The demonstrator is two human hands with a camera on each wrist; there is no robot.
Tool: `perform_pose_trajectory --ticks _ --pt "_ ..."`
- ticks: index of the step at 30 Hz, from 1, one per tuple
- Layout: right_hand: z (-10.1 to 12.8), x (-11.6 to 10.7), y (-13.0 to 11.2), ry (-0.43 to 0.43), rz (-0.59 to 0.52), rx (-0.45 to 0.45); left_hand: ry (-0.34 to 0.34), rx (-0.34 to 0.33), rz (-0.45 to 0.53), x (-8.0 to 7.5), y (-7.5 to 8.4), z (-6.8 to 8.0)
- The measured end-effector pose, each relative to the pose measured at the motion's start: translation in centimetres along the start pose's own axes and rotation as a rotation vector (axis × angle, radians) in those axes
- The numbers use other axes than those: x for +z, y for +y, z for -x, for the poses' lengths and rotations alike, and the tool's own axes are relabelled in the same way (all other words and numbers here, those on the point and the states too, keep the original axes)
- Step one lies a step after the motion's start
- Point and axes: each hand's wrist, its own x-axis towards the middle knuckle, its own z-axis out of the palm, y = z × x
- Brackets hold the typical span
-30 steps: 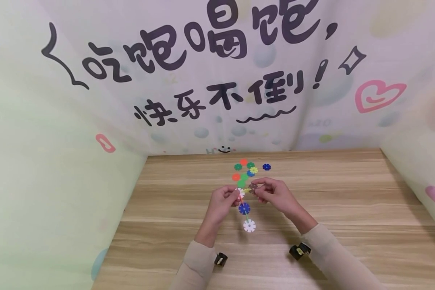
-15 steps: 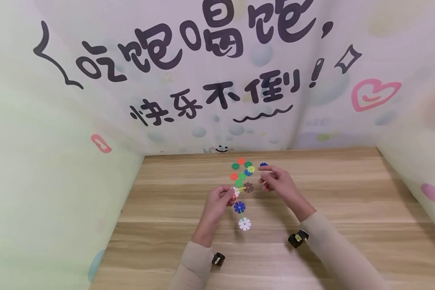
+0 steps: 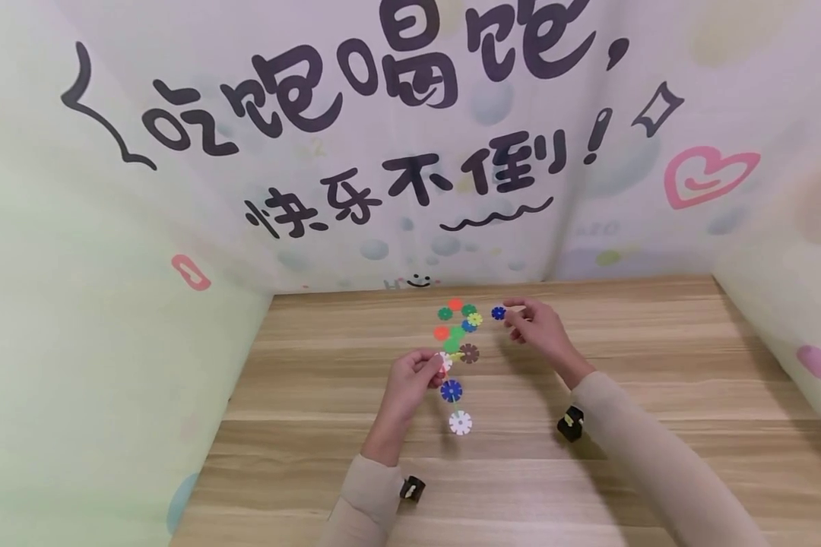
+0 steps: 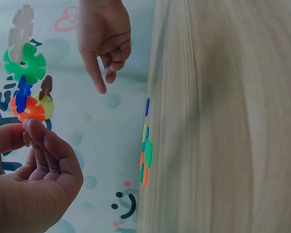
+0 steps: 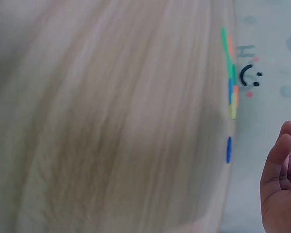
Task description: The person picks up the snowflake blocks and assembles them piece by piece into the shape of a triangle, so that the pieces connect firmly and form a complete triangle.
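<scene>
My left hand [image 3: 410, 380] pinches a white notched snowflake disc at one end of a chain of linked plastic discs. In the left wrist view the chain runs from an orange disc [image 4: 26, 109] through a blue disc [image 4: 23, 94] and a green disc [image 4: 25, 63] to another white disc [image 4: 20, 33]. A yellow disc [image 4: 48, 107] and a brown disc [image 3: 469, 353] branch off to the side. My right hand [image 3: 540, 327], fingers loosely bent and holding nothing, hovers beside a loose dark blue disc [image 3: 498, 313], which lies flat on the table in the right wrist view [image 5: 228, 149].
Several loose discs lie together near the table's back edge, among them an orange disc [image 3: 455, 304], a dark green disc [image 3: 445, 313] and a yellow disc [image 3: 475, 319]. A printed white curtain [image 3: 356, 251] stands behind the wooden table [image 3: 301, 425].
The right hand has let go of the brown disc and moved away, back and right, to beside the dark blue disc. The left hand keeps its pinch on the chain, almost unmoved.
</scene>
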Motion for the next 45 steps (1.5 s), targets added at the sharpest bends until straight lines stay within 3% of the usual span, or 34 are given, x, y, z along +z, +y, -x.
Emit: perform_pose_trajectory --ticks 9,17,21,24,31,45 --pt "-2.8 0.4 1.8 0.002 0.053 0.059 -0.006 0.010 0.010 0.1 0.4 -0.3" --pt "-3.8 0.5 2.4 0.024 -0.045 0.160 -0.012 0.017 0.012 0.2 0.4 -0.7" --pt "-4.1 0.5 2.8 0.013 -0.049 0.173 -0.023 0.001 -0.003 0.3 1.9 0.1" --pt "-4.4 0.7 3.1 0.007 -0.015 0.188 -0.020 -0.015 -0.014 0.4 2.2 0.3" --pt "-4.3 0.8 3.0 0.007 0.019 0.254 -0.009 -0.002 -0.021 0.3 0.1 -0.6" --pt "-4.6 1.9 4.0 0.033 0.165 0.160 -0.005 0.003 -0.001 0.2 -0.3 -0.4"
